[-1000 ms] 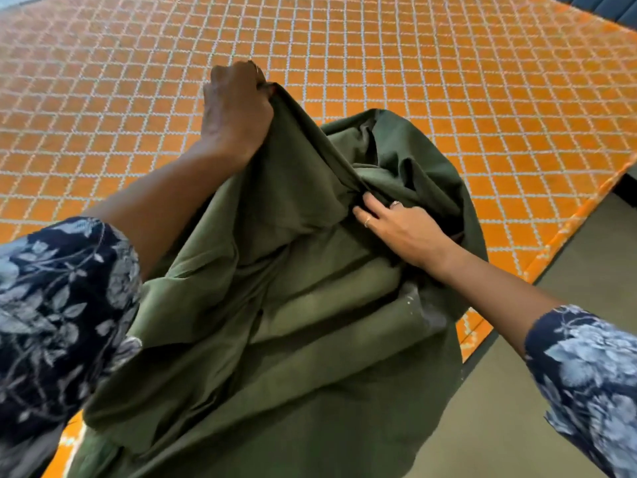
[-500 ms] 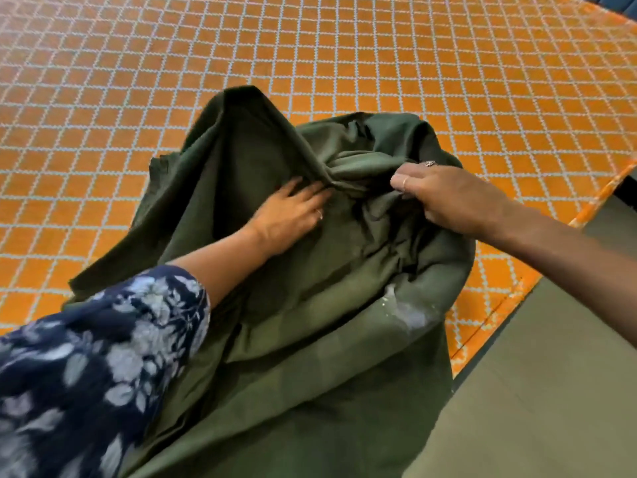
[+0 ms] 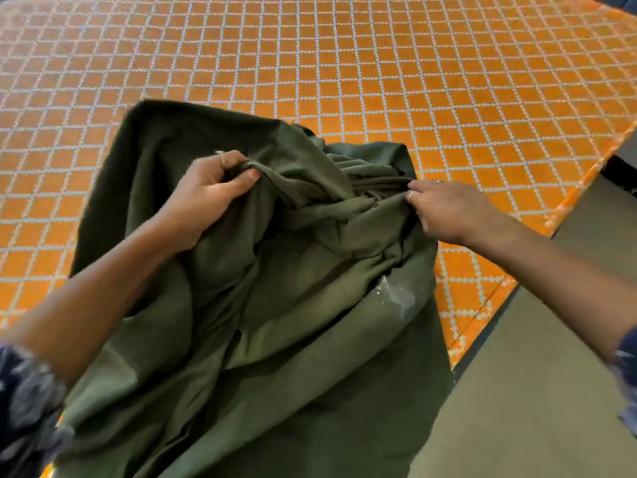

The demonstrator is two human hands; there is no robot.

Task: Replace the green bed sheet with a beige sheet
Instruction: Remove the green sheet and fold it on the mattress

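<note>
The green bed sheet (image 3: pixel 293 305) lies bunched in a heap on the near part of the orange quilted mattress (image 3: pixel 379 81) and hangs over its near edge toward me. My left hand (image 3: pixel 206 194) grips a raised fold of the sheet near the heap's top left, thumb and fingers curled round the cloth. My right hand (image 3: pixel 448 212) pinches gathered folds at the heap's upper right. A pale stain (image 3: pixel 396 298) marks the sheet near its right side. No beige sheet is in view.
The mattress, bare with a white lattice pattern, stretches away to the far edge. Its right edge (image 3: pixel 568 208) runs diagonally, with grey floor (image 3: pixel 534 374) beside it. A dark strip (image 3: pixel 620 167) shows at the far right.
My left hand went from lying flat on the sheet to gripping a fold of it. My right hand stays at the gathered folds on the right. The heap has bunched up more.
</note>
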